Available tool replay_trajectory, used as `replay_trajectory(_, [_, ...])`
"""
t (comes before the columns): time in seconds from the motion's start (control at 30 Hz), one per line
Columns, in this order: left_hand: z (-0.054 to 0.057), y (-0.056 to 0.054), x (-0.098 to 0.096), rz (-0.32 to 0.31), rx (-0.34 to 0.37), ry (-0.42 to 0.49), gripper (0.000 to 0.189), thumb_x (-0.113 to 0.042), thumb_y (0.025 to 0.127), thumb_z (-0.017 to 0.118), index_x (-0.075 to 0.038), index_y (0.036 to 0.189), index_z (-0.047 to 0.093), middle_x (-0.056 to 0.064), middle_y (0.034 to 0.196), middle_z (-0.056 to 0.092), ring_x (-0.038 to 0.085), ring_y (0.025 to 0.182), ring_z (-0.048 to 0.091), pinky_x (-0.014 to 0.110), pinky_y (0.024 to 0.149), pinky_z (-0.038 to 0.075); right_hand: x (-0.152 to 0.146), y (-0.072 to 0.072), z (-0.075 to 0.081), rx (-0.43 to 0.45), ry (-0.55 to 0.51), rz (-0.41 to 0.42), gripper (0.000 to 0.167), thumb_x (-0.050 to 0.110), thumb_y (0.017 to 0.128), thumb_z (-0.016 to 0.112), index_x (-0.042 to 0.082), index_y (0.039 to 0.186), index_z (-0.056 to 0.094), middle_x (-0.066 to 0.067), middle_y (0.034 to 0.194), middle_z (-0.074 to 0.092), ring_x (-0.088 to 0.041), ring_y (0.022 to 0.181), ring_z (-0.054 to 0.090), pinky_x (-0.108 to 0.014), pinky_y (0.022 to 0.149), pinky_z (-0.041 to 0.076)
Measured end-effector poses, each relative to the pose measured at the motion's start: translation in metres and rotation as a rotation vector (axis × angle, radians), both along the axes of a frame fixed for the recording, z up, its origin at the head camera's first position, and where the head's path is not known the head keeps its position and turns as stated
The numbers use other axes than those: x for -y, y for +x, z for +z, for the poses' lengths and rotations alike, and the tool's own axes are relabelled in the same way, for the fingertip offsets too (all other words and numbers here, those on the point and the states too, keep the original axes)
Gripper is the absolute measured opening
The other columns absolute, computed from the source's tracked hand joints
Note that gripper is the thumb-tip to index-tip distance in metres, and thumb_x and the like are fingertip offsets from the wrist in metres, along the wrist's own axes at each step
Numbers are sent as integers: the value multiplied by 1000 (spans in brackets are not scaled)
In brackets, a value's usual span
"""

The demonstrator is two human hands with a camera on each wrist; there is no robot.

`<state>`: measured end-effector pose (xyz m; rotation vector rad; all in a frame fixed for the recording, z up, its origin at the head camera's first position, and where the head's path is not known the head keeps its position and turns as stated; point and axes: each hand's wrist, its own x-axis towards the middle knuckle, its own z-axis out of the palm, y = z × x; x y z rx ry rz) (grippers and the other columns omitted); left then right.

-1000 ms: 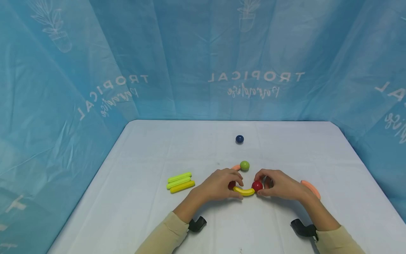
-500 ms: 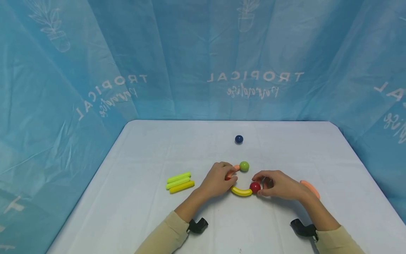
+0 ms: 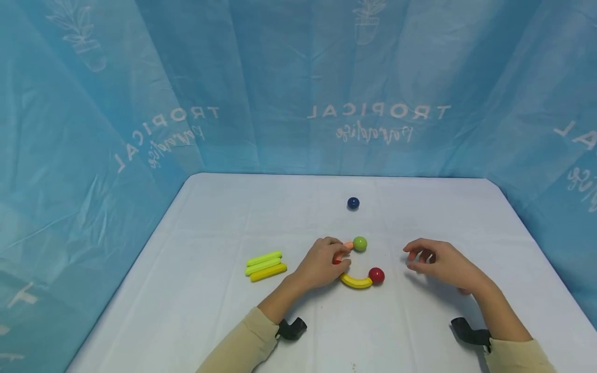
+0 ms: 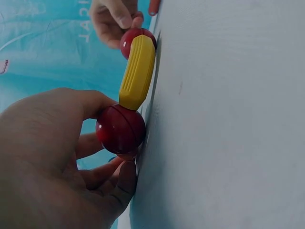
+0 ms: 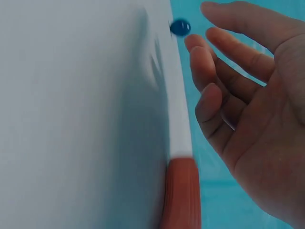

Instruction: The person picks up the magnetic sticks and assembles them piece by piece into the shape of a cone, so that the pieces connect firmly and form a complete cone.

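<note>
On the white table, two red balls are joined by a curved yellow stick (image 3: pixel 356 282). My left hand (image 3: pixel 317 264) curls around the nearer red ball (image 4: pixel 120 130), its thumb against the ball and other fingers at the far side. A curved orange stick (image 3: pixel 340 255), partly hidden by those fingers, runs from there towards a green ball (image 3: pixel 360 244). The second red ball (image 3: pixel 376 275) sits at the yellow stick's right end. Apart from these pieces, my right hand (image 3: pixel 440 261) hovers at the right, fingers loosely bent and holding nothing.
Another curved orange stick (image 5: pixel 182 195) lies beneath the right hand. A dark blue ball (image 3: pixel 353 203) rests farther back. Two lime sticks (image 3: pixel 264 258) and a yellow stick (image 3: pixel 268 272) lie side by side at the left. A blue printed curtain (image 3: pixel 280 88) surrounds the table.
My right hand has let go of the right red ball and moved right. My left hand has shifted slightly away from me, from the yellow stick's end towards the orange stick.
</note>
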<state>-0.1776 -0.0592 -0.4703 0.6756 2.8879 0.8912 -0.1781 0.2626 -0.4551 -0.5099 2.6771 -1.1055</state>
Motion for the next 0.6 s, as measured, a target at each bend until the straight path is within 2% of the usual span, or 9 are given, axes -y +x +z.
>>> replay_trajectory(0.2, [1, 1, 0, -2, -7, -8, 31, -35, 91, 63, -21, 118, 68, -1, 126, 54, 14, 102, 46, 26, 81, 44, -29, 2, -1, -47, 67, -57, 35, 37, 86, 72, 17, 114, 64, 2, 90, 59, -17, 75, 56, -28, 59, 47])
replay_trajectory(0.3, [1, 1, 0, -4, -4, -7, 32, -36, 91, 62, -21, 119, 68, 0, 126, 54, 14, 102, 46, 26, 82, 44, -40, 3, 0, -36, 61, -90, 36, 38, 87, 71, 16, 115, 63, -1, 88, 59, -17, 65, 56, -29, 59, 46])
replay_trajectory(0.37, [1, 1, 0, -5, -4, -7, 32, -36, 91, 62, -21, 119, 68, 0, 126, 54, 14, 103, 46, 26, 82, 44, -46, 5, 2, -46, 70, -108, 37, 38, 88, 70, 16, 116, 62, -2, 88, 59, -16, 64, 56, -29, 61, 46])
replay_trajectory(0.47, [1, 1, -1, -7, -4, -13, 32, -36, 92, 61, -21, 119, 68, -1, 126, 54, 14, 103, 46, 26, 83, 43, -55, 6, 6, -68, 107, -127, 39, 39, 87, 70, 14, 116, 62, -3, 90, 59, -17, 70, 57, -30, 64, 46])
replay_trajectory(0.5, [0, 0, -1, -6, -3, -15, 32, -36, 92, 61, -22, 119, 68, -1, 126, 53, 14, 103, 46, 26, 83, 43, -58, 7, 7, -78, 130, -128, 40, 39, 87, 70, 13, 117, 62, -2, 92, 58, -17, 76, 56, -30, 64, 45])
replay_trajectory(0.6, [-1, 0, -1, -5, -3, -23, 32, -37, 92, 61, -23, 119, 67, -2, 126, 53, 13, 103, 45, 26, 83, 43, -67, 9, 10, -43, 177, -145, 46, 42, 86, 70, 10, 118, 61, -4, 97, 58, -19, 83, 54, -33, 63, 45])
